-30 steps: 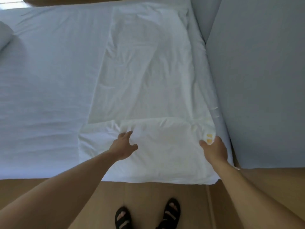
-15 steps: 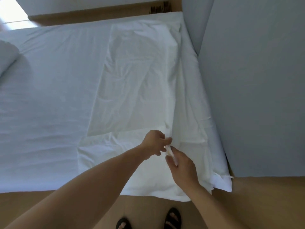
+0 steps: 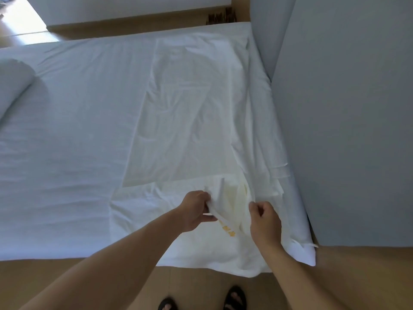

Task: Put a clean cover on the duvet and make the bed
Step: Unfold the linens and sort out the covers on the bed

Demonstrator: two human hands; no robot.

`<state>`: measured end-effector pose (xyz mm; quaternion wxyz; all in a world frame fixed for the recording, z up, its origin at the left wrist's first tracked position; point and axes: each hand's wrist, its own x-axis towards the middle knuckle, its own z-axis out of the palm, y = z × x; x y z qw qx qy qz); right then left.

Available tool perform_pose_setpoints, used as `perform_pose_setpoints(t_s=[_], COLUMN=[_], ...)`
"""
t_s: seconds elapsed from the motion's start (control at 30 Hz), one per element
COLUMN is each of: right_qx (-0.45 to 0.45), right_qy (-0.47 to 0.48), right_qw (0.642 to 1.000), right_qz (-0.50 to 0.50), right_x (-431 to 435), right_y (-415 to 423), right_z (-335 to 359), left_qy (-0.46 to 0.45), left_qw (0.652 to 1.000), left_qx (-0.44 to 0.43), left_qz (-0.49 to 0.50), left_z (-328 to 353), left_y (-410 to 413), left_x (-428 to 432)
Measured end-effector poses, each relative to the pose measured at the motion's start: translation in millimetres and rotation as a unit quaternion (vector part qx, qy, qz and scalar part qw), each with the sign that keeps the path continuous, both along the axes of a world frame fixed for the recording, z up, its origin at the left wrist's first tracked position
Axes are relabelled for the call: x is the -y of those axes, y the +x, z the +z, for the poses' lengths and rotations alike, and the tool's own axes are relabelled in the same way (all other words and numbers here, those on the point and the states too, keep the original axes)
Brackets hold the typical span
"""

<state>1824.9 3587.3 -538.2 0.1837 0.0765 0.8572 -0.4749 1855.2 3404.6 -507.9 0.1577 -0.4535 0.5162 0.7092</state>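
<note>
Duvet cover (image 3: 187,121): matt white cloth, creased. Bed sheet (image 3: 67,130): smooth matt cloth. Floor (image 3: 196,285): smooth wood-look.

Wood-tone floor (image 3: 192,285) along the near edge, running up the right behind a large grey upholstered panel (image 3: 348,135) that fills the right side; a second grey panel (image 3: 261,30) sits farther back, meeting it at a vertical seam. White wall (image 3: 125,10) at the far end with a wooden strip (image 3: 134,24) below it. Bright sunlight patch (image 3: 20,21) on the floor at far left. Small dark brown item (image 3: 220,17) at far edge, too blurred to identify. Soft daylight, cool bluish cast.
</note>
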Motion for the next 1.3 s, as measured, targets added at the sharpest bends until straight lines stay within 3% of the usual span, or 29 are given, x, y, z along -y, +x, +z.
perform_pose_setpoints(t_s=[0.13, 0.3, 0.43, 0.5, 0.63, 0.7, 0.8, 1.0, 1.1, 1.17, 1.3], right_qx=[0.024, 0.081, 0.09, 0.061, -0.102, -0.132, -0.113, -0.09, -0.08, -0.06, -0.054], right_qy=[0.035, 0.069, 0.012, 0.006, 0.125, 0.133, 0.192, 0.285, 0.354, 0.377, 0.429], right_qw=[0.999, 0.989, 0.989, 0.99, 0.964, 0.944, 0.892, 0.828, 0.774, 0.755, 0.734], right_qz=[0.021, 0.101, 0.114, 0.13, 0.211, 0.27, 0.394, 0.474, 0.519, 0.534, 0.524], right_x=[-2.0, -2.6, 0.4, 3.0, 8.7, 14.9, 32.5, 90.6, 108.1, 108.4, 98.0], right_y=[0.7, 1.4, 6.7, 8.4, 1.7, -7.8, -27.1, -75.3, -88.6, -90.8, -78.4], right_z=[-3.1, -8.8, -7.9, -7.5, 2.8, 9.2, 10.5, -5.0, -22.9, -35.6, -48.5], left_qy=[-0.061, -0.033, -0.041, -0.026, -0.083, -0.242, -0.452, -0.516, -0.506, -0.509, -0.445], left_qw=[0.997, 0.997, 0.992, 0.99, 0.987, 0.949, 0.815, 0.697, 0.661, 0.645, 0.705], left_qx=[0.044, 0.039, 0.032, 0.034, 0.019, 0.013, 0.054, 0.144, 0.198, 0.188, 0.15], left_qz=[-0.027, -0.052, -0.116, -0.137, -0.136, -0.202, -0.359, -0.476, -0.519, -0.538, -0.531], left_z=[1.5, -0.1, -0.7, 1.9, -3.1, -10.6, -26.5, -60.9, -72.3, -74.9, -66.0], left_y=[9.8, 21.6, 27.3, 27.9, 23.7, 20.7, 20.2, 26.5, 36.7, 46.5, 63.5], left_x=[1.2, 8.5, 15.3, 16.0, 25.8, 43.4, 86.5, 160.1, 180.6, 184.0, 180.0])
